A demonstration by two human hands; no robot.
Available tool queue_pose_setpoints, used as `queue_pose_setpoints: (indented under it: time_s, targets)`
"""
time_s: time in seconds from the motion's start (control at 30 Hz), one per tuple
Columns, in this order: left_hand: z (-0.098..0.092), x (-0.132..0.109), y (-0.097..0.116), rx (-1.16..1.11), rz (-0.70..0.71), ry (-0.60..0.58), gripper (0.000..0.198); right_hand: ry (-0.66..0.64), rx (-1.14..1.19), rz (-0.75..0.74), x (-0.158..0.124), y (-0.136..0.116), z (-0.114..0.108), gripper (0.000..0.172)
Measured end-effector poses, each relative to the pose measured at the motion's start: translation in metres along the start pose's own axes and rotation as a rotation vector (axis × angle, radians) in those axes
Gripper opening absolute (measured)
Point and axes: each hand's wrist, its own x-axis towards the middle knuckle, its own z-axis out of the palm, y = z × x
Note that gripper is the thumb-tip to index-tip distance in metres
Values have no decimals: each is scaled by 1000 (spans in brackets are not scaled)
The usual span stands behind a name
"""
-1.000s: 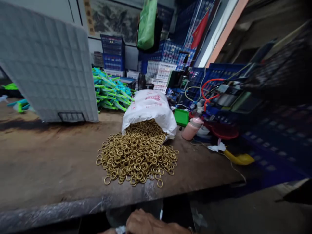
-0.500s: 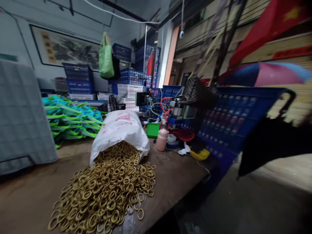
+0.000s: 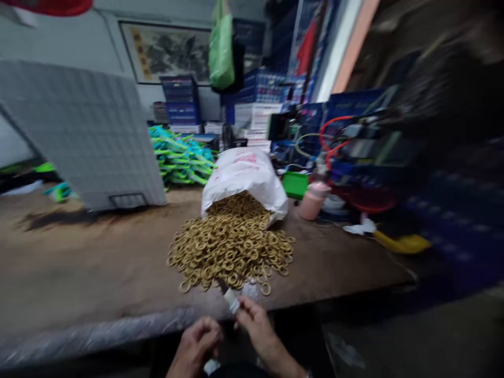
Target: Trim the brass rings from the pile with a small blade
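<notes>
Rings (image 3: 228, 252) heaped near front edge of desk (image 3: 98, 273); right hand (image 3: 255, 324) pinching white-ended strip (image 3: 231, 300); left hand (image 3: 200, 338) curled, cannot tell if gripping.

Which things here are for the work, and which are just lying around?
Probably for the work:
gold-coloured rings
white sack they spill from
small pale item in the right hand

Probably just lying around:
pink bottle
green tray
yellow object

Gold rings (image 3: 226, 247), white sack (image 3: 244, 170) with red print, brown table (image 3: 98, 273)
</notes>
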Motion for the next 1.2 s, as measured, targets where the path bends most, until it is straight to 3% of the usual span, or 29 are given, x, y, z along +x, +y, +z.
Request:
queue_pose_setpoints:
  time_s: [0.1,0.27,0.4,0.6,0.73,0.93,1.1,1.2]
  targets:
    - [0,-6,-7,-182,45,167,26,68,203,95,3,15,3,39]
    - [10,-5,-7,-241,76,285,39,60,170,159,-10,9,1,41]
    - [9,-9,-7,-254,96,256,42,25,108,142,-16,2,4,38]
    - [8,-10,-9,-246,93,259,30,-136,114,143,-17,3,8,32]
    - [10,-9,-11,-313,27,264,31,-234,296,227,-17,13,8,31]
    - [14,-6,-7,-318,11,112,33,-346,543,309,-16,16,7,52]
    - [13,-3,-10,-263,-1,145,31,-368,525,318,-13,15,10,39]
    - [11,-3,-14,-285,-11,131,30,-361,627,384,-12,16,12,35]
